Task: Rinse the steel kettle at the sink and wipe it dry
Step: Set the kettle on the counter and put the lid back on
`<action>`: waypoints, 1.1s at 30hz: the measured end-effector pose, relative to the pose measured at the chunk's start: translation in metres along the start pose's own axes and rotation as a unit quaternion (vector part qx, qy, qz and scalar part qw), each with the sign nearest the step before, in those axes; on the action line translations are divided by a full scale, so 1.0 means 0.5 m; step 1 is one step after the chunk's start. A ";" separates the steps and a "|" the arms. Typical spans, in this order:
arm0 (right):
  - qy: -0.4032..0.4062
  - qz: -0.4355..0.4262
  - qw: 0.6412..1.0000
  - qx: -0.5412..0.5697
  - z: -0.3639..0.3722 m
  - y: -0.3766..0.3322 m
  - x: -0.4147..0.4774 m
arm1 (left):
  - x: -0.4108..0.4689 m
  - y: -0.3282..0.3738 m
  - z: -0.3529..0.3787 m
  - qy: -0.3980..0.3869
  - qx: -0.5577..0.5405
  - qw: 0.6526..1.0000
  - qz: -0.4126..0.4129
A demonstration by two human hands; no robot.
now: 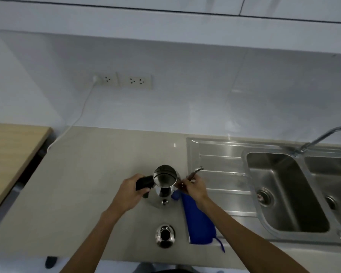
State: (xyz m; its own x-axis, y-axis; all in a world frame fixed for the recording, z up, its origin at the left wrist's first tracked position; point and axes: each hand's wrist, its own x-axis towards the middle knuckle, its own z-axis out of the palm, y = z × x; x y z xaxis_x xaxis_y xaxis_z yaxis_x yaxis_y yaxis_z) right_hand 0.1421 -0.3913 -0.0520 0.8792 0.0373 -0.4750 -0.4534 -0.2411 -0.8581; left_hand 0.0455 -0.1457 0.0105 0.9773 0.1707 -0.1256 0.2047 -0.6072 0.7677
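The steel kettle (164, 181) stands upright on the beige counter with its top open and its curved spout (195, 172) pointing right toward the sink. My left hand (133, 191) grips its black handle (144, 183) on the left side. My right hand (195, 187) pinches the base of the spout. The kettle's steel lid (164, 236) lies apart on the counter nearer to me. A folded blue cloth (198, 219) lies under my right forearm, across the edge of the draining board.
A steel double sink (283, 192) with draining board (217, 160) sits at right, its tap (321, 137) arching over the bowls. A wooden surface (10, 152) adjoins the counter at left. A white cable (81, 115) runs down from the wall sockets (124, 80).
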 end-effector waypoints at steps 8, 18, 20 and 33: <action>-0.045 0.036 0.998 -0.033 0.083 -0.036 0.051 | 0.028 -0.068 -0.028 0.031 0.003 0.999 -0.025; -0.103 0.048 0.991 -0.073 0.129 -0.046 0.119 | 0.043 -0.109 -0.046 0.046 -0.012 0.998 -0.042; -0.101 0.044 0.991 -0.077 0.133 -0.045 0.125 | 0.043 -0.110 -0.046 0.048 -0.009 0.998 -0.038; -0.192 -0.024 0.956 -0.220 0.051 0.008 -0.025 | 0.043 -0.111 -0.048 0.030 0.014 0.998 -0.048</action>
State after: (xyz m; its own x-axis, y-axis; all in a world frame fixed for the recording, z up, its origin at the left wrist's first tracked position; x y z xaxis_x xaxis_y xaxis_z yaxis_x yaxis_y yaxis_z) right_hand 0.1254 -0.3680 -0.0543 0.7411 0.3906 -0.5461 -0.2346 -0.6114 -0.7557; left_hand 0.0540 -0.0896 -0.0198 0.9482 0.2747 -0.1594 0.2996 -0.6074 0.7357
